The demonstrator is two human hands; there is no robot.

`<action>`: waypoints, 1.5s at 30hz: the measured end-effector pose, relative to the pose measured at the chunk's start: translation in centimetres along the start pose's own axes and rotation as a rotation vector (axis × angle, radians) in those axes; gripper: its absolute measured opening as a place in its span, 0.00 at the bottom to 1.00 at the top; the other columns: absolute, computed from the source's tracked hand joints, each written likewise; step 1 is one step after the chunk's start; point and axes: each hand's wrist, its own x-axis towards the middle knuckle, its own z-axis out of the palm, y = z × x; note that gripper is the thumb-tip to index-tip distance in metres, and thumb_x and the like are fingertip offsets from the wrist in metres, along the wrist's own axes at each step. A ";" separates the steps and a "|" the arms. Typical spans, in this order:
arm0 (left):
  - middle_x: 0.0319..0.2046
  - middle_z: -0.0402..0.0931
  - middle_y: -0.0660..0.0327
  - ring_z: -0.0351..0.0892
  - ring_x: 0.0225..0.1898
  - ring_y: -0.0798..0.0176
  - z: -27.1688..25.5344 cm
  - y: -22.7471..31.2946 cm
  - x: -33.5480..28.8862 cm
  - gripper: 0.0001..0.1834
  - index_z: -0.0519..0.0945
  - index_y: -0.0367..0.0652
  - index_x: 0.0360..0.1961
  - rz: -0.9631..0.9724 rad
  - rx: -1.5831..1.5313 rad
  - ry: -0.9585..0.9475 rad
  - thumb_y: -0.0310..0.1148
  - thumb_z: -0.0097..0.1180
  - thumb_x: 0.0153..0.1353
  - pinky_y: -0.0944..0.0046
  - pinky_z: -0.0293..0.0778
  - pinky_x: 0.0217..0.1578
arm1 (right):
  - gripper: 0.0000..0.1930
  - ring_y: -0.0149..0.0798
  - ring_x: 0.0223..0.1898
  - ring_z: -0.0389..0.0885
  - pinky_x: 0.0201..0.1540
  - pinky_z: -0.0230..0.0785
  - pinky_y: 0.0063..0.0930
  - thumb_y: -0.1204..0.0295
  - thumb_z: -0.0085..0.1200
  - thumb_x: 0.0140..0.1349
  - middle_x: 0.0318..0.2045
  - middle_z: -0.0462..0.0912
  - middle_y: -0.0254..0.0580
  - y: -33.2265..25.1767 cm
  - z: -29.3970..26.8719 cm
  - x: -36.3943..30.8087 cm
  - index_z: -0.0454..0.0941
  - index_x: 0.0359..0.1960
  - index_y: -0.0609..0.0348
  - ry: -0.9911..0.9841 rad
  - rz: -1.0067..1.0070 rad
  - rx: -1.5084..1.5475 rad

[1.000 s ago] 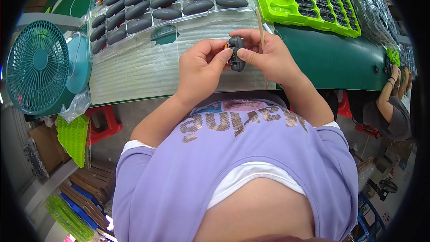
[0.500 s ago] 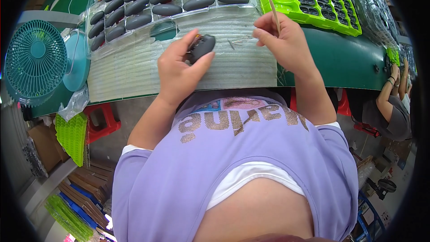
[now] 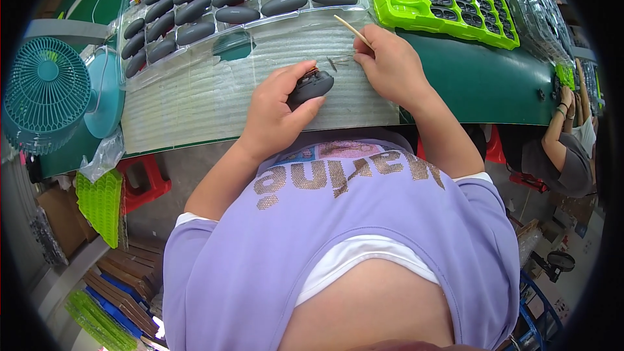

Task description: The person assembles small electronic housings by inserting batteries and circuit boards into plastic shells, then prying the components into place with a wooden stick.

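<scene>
Head view: at the left end of the green tabletop [image 3: 474, 84] stands a teal fan [image 3: 47, 71], with a crumpled clear bag [image 3: 104, 156] at the front-left corner. To the right, a clear tray [image 3: 260, 21] filled with dark oval shells [image 3: 237, 15] lies toward the back edge, its near rim over a pale foam sheet [image 3: 195, 104] that reaches the front edge. Above this sheet, near the front edge, the left hand [image 3: 276, 107] has its fingers and thumb clamped around a dark grey oval case [image 3: 313, 89]. Just beyond the case, a few thin metal pins [image 3: 333, 64] lie on the sheet. The right hand [image 3: 390, 62] pinches a slender wooden stick [image 3: 346, 27] between thumb and fingers, its free end pointing toward the clear tray. Farther right, a lime-green tray [image 3: 429, 28] carries rows of small black parts [image 3: 445, 14] toward the back edge; beyond it sit stacked clear trays [image 3: 533, 16], and a co-worker's hand [image 3: 564, 99] is at the right end.
</scene>
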 end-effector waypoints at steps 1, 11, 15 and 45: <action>0.48 0.78 0.54 0.78 0.50 0.63 0.1 0.0 0.0 0.29 0.74 0.36 0.59 0.000 -0.001 0.000 0.23 0.65 0.53 0.65 0.72 0.53 | 0.06 0.52 0.39 0.80 0.41 0.71 0.43 0.74 0.57 0.58 0.35 0.82 0.46 0.0 0.1 0.1 0.74 0.36 0.59 0.000 0.000 -0.001; 0.48 0.78 0.55 0.78 0.49 0.58 -0.4 -0.4 -0.1 0.27 0.76 0.38 0.55 0.006 -0.063 -0.035 0.23 0.66 0.50 0.63 0.73 0.51 | 0.04 0.46 0.39 0.78 0.42 0.70 0.36 0.77 0.54 0.62 0.35 0.78 0.46 -0.9 -0.9 -1.6 0.78 0.37 0.61 0.028 -0.180 0.187; 0.47 0.79 0.55 0.79 0.47 0.57 -0.4 -0.4 0.1 0.27 0.78 0.40 0.53 0.072 -0.042 -0.020 0.23 0.67 0.47 0.63 0.73 0.49 | 0.04 0.38 0.36 0.75 0.40 0.68 0.30 0.79 0.54 0.63 0.32 0.76 0.40 -2.4 -0.7 -2.8 0.78 0.38 0.60 -0.048 -0.277 0.370; 0.44 0.81 0.53 0.81 0.45 0.52 0.1 -0.2 0.2 0.27 0.80 0.41 0.50 0.090 0.002 -0.004 0.22 0.68 0.44 0.60 0.77 0.45 | 0.08 0.27 0.32 0.78 0.37 0.73 0.23 0.78 0.61 0.56 0.30 0.80 0.36 -2.8 0.9 -3.3 0.77 0.36 0.64 -0.178 0.067 0.716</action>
